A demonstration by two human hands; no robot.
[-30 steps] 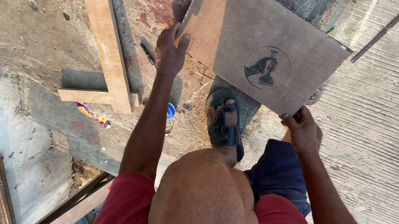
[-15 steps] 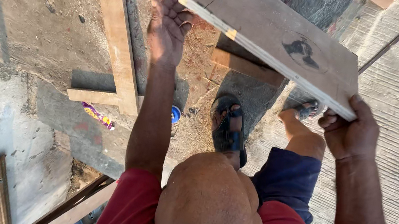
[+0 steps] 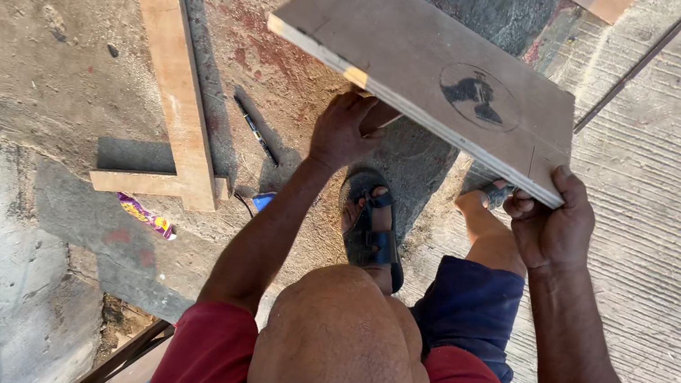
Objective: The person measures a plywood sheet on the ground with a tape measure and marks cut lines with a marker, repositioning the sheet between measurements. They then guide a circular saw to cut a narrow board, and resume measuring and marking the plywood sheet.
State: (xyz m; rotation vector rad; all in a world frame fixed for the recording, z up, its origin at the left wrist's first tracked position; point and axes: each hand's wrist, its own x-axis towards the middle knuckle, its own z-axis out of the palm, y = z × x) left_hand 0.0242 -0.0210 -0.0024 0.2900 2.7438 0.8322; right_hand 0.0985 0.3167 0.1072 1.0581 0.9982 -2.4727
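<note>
above the sandal [image 3: 373, 229] — both hands [image 3: 350, 129] gripping board [image 3: 433, 65].

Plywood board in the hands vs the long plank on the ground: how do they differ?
The plywood board is wide and flat, almost square; the long plank is narrow and long. The board is held up off the ground, tilted, by the left hand under its near edge and the right hand at a corner; the plank lies on the concrete, untouched. The board bears a dark round mark; the plank is plain. Both are pale wood.
</note>
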